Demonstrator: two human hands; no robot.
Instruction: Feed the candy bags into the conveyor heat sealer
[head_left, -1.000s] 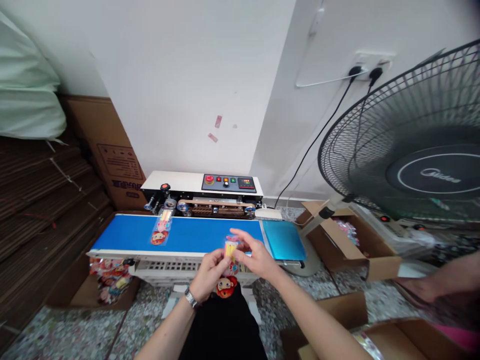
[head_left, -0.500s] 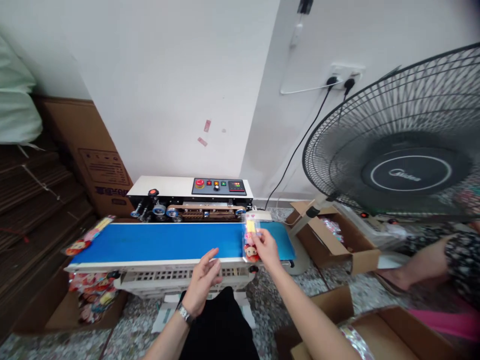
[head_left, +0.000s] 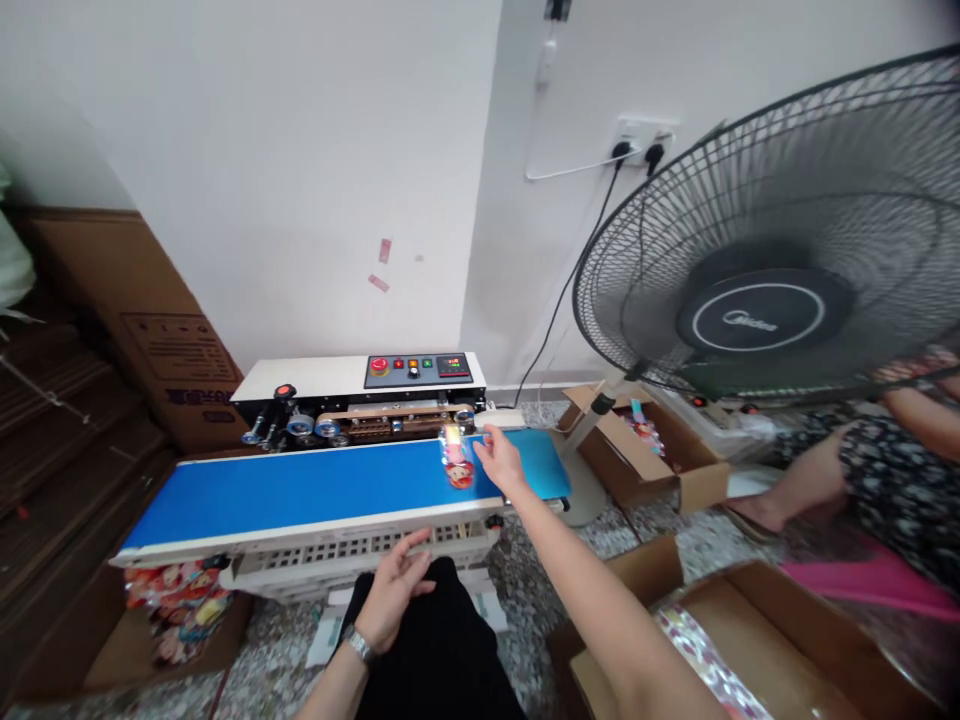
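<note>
On the blue conveyor belt (head_left: 315,490) of a sealing machine (head_left: 315,378) lies a small clear packet (head_left: 457,462) with a red-haired cartoon figure inside. Its top end is at the rollers' right end. My right hand (head_left: 501,464) is just right of the packet, over the belt, fingers slightly apart and holding nothing. Below the belt's front edge, above my lap, my left hand (head_left: 397,588) is half curled with its fingers apart and nothing in them. A cardboard box (head_left: 120,640) under the belt's left end contains several similar packets (head_left: 180,605).
A large black fan (head_left: 757,310) stands at the right. Behind its pole is an open carton (head_left: 622,450) with packets; another carton (head_left: 795,640) with shiny packets is at my lower right. A person's leg (head_left: 787,490) shows at far right. Folded cardboard (head_left: 45,430) is stacked left.
My right hand has let go of the packet, which has moved left along the belt. The packet at the belt's left end is gone from there. My view has shifted right.
</note>
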